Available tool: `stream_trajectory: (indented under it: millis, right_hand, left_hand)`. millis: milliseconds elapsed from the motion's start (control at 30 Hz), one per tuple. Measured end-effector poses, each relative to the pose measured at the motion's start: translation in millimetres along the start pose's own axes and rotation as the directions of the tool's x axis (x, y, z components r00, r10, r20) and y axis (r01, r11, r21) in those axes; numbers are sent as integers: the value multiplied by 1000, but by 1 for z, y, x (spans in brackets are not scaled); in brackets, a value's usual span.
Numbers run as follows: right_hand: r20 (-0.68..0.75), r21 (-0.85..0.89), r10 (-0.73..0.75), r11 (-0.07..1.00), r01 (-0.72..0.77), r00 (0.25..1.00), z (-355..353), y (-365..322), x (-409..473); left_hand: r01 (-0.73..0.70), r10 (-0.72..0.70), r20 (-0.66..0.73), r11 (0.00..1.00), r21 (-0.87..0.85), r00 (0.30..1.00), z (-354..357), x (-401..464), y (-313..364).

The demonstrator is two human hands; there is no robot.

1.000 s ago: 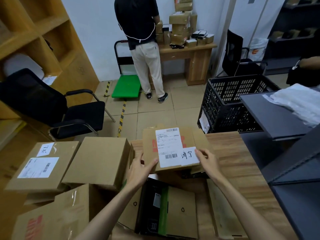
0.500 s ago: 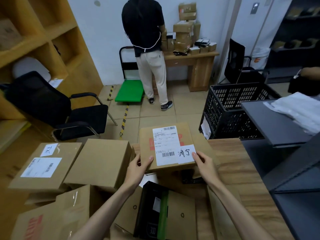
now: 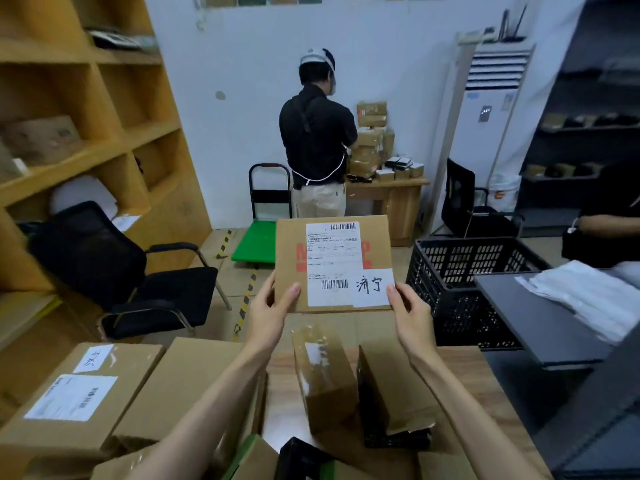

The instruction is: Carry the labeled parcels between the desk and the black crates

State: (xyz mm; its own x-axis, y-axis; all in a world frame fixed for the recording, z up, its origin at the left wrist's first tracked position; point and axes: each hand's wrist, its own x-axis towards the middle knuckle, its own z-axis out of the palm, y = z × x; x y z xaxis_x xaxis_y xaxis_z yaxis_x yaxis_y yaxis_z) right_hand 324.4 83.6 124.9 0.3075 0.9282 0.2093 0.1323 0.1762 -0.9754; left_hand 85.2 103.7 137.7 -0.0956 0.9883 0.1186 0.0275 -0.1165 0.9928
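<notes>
both hands, left hand (image 3: 273, 306) and right hand (image 3: 410, 311), grip a flat labeled parcel (image 3: 332, 263) by its lower corners, raised above the bench (image 3: 464, 382); it looks stiff, light, best held at opposite edges.

Single wide-angle view from head height, facing forward and slightly down across a wooden desk (image 3: 460, 382) toward a white back wall (image 3: 242, 64). Close on the left hand (image 3: 273, 308) and right hand (image 3: 410, 315) raising a labeled parcel (image 3: 332, 263) at centre frame. Further back, a black crate (image 3: 460, 271) at right, wooden shelving (image 3: 104, 133) at left, straight lines bowed near the edges.
</notes>
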Motion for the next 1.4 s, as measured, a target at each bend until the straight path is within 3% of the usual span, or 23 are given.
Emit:
stream_trajectory:
  millis: [400, 867, 1200, 1400]
  right_hand:
    - [-84, 36, -257, 965, 261, 963, -15, -105, 63]
    - [-121, 130, -303, 939, 317, 945, -39, -140, 53]
    - [-45, 127, -374, 918, 377, 926, 3, -159, 20]
    - [92, 195, -389, 910, 366, 917, 69, -184, -12]
  left_hand:
    - [-210, 210, 2, 977, -29, 978, 25, 49, 105]
    - [-252, 256, 20, 960, -126, 966, 37, 33, 141]
    - [-285, 285, -9, 956, -67, 958, -21, 1, 156]
    - [-313, 304, -149, 949, -41, 941, -98, -35, 161]
